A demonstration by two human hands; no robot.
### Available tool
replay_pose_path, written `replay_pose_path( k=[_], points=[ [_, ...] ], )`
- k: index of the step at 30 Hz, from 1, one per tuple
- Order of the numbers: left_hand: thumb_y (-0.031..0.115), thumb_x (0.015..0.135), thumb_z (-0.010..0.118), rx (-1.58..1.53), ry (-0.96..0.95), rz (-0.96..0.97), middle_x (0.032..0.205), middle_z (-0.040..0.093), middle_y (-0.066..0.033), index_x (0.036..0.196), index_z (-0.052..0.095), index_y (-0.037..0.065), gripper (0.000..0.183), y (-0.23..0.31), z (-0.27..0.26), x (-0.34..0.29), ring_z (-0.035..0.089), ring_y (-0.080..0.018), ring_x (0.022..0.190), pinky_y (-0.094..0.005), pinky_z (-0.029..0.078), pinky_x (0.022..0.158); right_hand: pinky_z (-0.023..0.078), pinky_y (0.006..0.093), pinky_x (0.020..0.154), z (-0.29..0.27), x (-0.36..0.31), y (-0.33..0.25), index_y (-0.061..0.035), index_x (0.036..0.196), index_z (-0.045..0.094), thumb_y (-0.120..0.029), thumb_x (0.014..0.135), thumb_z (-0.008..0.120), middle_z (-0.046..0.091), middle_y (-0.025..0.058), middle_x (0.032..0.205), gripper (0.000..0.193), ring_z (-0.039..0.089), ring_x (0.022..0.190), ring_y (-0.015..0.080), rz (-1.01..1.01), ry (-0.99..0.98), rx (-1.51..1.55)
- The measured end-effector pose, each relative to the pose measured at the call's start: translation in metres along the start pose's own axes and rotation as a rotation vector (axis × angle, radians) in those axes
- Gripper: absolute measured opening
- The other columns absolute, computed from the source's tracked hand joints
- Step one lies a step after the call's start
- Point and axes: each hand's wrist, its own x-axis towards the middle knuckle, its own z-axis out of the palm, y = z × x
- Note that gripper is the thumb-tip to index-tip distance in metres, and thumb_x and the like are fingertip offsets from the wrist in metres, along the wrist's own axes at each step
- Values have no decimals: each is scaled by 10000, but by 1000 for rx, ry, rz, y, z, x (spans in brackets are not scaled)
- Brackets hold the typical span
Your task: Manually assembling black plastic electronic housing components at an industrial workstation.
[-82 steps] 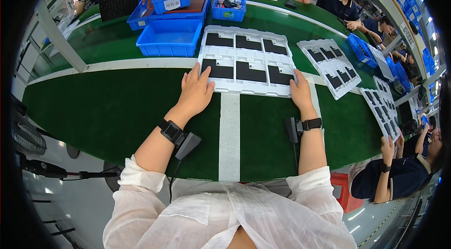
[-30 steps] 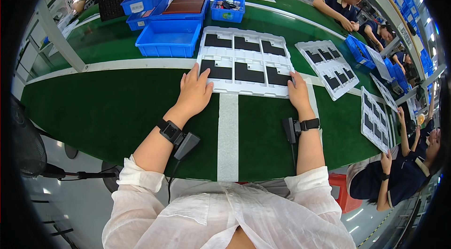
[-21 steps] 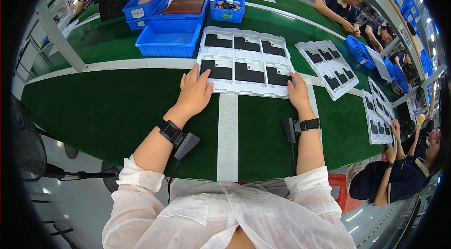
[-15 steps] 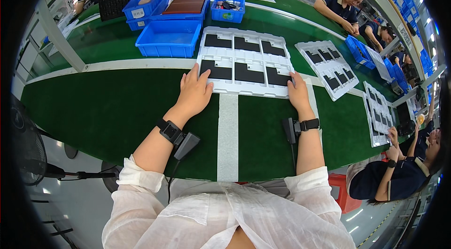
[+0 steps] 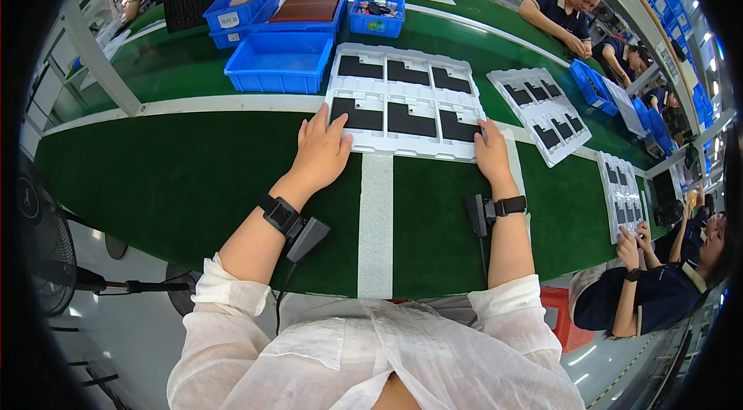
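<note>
The left hand (image 5: 320, 151) and right hand (image 5: 492, 153) touch the near corners of the white tray (image 5: 418, 149) lying between them, whether gripping I cannot tell, and steadying it well likely calls for light, even pressure kept clear of the black pieces (image 5: 412, 121).

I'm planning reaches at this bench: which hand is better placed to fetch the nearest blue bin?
Probably the left hand: it's at the left edge of the white tray, on the same side as the blue bin. The right hand is at the tray's right edge, farther from the bin.
</note>
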Motion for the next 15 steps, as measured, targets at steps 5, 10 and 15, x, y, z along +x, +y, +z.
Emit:
replay_pose_path(
  k=[5, 10, 15],
  points=[
    [256, 889, 418, -5, 12, 2, 1341, 257, -265, 1252, 406, 62, 412, 0, 0, 0, 256, -376, 1251, -467, 163, 1037, 213, 448, 1027, 0, 1, 0, -30, 1133, 509, -134, 820, 476, 430, 202, 1262, 332, 358, 1215, 323, 1, -1, -4],
    [253, 888, 423, -5, 8, 0, 1340, 261, -262, 1252, 403, 62, 412, 0, 0, 0, 260, -374, 1251, -469, 165, 1036, 209, 448, 1029, 0, 1, 1, -31, 1137, 508, -142, 819, 478, 429, 195, 1266, 339, 361, 1213, 322, 17, -5, -2],
    [246, 869, 448, -3, 54, 21, 1326, 279, -254, 1222, 436, 47, 406, -2, 4, 0, 293, -373, 1230, -484, 184, 1024, 208, 450, 1029, 1, 1, 2, -31, 1137, 509, -143, 819, 477, 427, 201, 1266, 338, 360, 1213, 324, 11, -1, 3]
  ],
)
